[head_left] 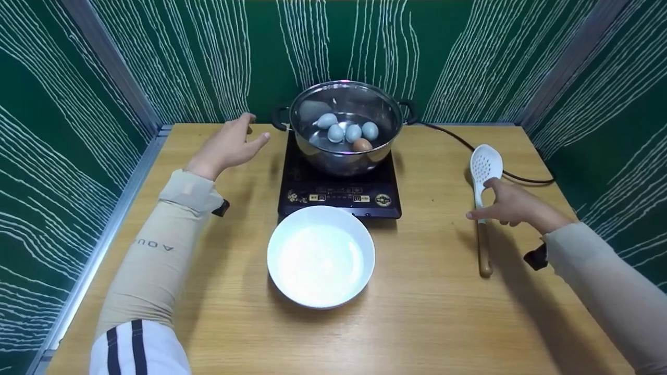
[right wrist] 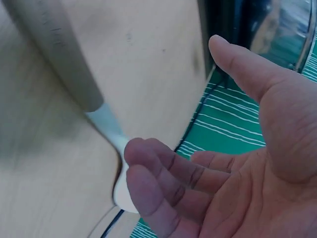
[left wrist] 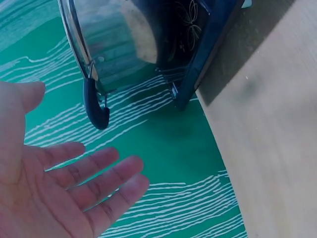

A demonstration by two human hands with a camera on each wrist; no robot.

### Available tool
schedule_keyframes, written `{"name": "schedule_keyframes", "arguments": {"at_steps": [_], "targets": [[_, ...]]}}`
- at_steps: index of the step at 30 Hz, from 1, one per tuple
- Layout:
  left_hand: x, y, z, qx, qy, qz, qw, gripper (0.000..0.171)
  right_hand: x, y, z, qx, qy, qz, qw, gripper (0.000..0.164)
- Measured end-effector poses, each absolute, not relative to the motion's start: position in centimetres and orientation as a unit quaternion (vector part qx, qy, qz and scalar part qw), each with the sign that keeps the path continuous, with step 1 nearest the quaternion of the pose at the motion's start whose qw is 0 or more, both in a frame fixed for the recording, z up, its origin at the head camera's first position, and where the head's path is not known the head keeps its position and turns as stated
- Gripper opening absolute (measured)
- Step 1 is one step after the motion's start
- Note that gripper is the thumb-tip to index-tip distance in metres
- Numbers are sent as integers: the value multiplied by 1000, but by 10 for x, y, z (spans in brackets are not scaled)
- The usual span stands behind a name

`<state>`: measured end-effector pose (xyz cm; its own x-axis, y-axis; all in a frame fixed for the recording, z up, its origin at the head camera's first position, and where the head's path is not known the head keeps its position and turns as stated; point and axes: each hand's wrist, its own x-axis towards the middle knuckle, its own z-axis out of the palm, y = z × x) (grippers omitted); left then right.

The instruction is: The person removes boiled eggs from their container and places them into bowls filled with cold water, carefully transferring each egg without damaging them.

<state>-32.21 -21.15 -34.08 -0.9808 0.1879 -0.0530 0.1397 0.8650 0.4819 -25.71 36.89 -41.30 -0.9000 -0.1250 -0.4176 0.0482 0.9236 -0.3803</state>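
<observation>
My left hand reaches out left of the steel pot, its fingers spread and nothing in them. In the left wrist view the palm shows below the pot's black handle, apart from it. Inside the pot lie several pale blue eggs and one brown egg. At the right, my right hand hovers over a slotted spoon with a white head and a wooden handle. Its fingers are loosely bent, with the palm holding nothing in the right wrist view.
Under the pot is a black induction cooker. A white bowl stands in front of it, close to its front edge. A black cord runs from behind the pot to the right. Green panels with white lines enclose the wooden table.
</observation>
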Motion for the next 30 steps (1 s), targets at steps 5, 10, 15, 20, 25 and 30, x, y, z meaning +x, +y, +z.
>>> {"name": "schedule_keyframes", "arguments": {"at_steps": [5, 10, 15, 20, 25, 30], "targets": [[-331, -212, -342, 76, 950, 298, 62, 83, -253, 375, -419, -2, 948, -197, 250, 120], [-339, -210, -346, 69, 927, 358, 83, 81, -250, 381, -422, 12, 937, -197, 287, 112], [-345, -204, -349, 50, 902, 418, 93, 76, -250, 385, -429, 13, 925, -195, 325, 91], [-356, -199, -350, 30, 887, 449, 100, 77, -249, 387, -439, 22, 917, -193, 348, 75], [-363, -193, -352, 27, 878, 465, 109, 76, -249, 387, -447, 33, 913, -199, 355, 63], [-367, -187, -354, 19, 873, 474, 117, 74, -249, 387, -454, 39, 906, -213, 362, 55]]}}
